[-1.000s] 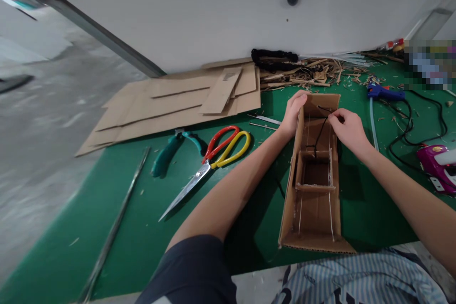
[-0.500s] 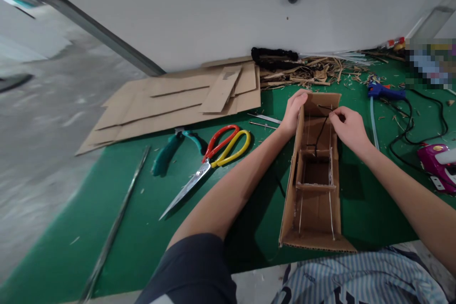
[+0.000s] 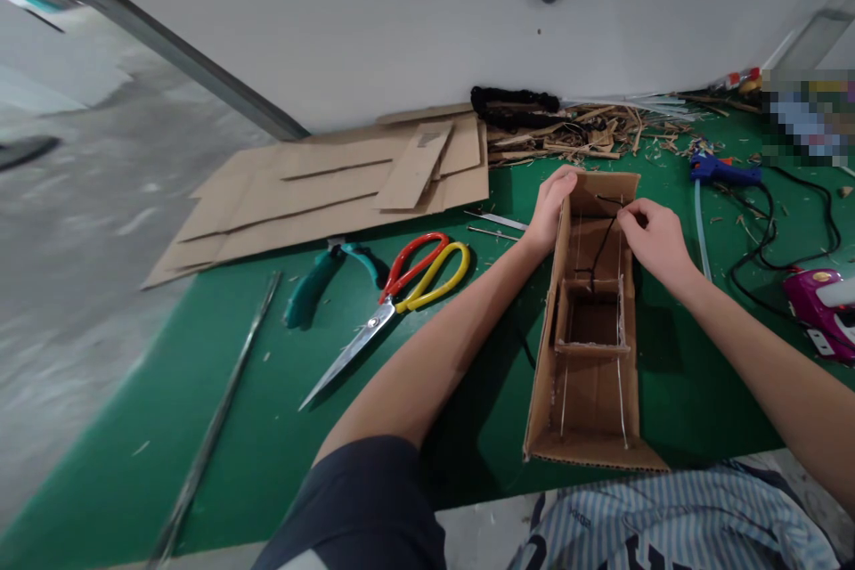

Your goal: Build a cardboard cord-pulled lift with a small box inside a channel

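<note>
A long open cardboard box lies on the green table in front of me, its far end between my hands. Inside it, a smaller cardboard frame sits on two thin wires running lengthwise. From this frame a black cord leads up to the far end. My left hand grips the box's far left corner, thumb on the rim. My right hand pinches at the cord beside the right wire, near the far right rim; its fingertips partly hide the spot.
Left of my arm lie scissors with red and yellow handles, green pliers and a wire bundle. Cardboard sheets, black yarn and scraps line the wall. A blue glue gun and purple device stand right.
Almost nothing differs. Both hands keep their hold at the far end of the box, and the view has shifted very slightly.
</note>
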Tool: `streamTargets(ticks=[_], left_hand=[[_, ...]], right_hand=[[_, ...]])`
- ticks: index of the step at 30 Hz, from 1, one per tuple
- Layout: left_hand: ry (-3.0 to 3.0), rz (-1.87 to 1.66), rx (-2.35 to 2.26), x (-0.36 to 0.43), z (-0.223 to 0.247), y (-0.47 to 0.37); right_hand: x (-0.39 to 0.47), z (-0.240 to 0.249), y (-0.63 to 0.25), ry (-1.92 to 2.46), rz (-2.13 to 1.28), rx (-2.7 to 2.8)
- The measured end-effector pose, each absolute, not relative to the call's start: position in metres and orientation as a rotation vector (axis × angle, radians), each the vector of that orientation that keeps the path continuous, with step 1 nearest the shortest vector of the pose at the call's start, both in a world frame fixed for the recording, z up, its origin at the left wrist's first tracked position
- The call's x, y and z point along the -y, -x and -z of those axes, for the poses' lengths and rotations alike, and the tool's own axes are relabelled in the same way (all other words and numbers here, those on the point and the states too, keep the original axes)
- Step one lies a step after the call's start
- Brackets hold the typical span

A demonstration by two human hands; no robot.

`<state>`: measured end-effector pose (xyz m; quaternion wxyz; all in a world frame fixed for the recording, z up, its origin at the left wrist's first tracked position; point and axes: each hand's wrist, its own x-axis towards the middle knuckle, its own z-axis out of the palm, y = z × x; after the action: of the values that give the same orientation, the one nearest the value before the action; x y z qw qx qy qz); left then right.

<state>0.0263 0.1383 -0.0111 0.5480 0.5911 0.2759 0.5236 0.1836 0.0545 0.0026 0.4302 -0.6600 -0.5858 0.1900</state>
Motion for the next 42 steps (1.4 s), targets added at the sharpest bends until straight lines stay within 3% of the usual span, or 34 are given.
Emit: streamTargets(ticks=[28,34,42], left_hand=[[-1.402,-1.251,-0.653,-0.141,0.014,-0.027],[-1.409,-1.282,-0.637,-0.14,0.015,-0.028],[-1.4,-1.298,-0.675,-0.141,0.017,-0.029]], right_hand=[[-0.065,0.003,-0.184,1.68,-0.591,1.407],[-0.06,-0.015,-0.186,1.681,-0.227,1.586],[-0.066,-0.056,-0.14,1.892,0.096,2.252]])
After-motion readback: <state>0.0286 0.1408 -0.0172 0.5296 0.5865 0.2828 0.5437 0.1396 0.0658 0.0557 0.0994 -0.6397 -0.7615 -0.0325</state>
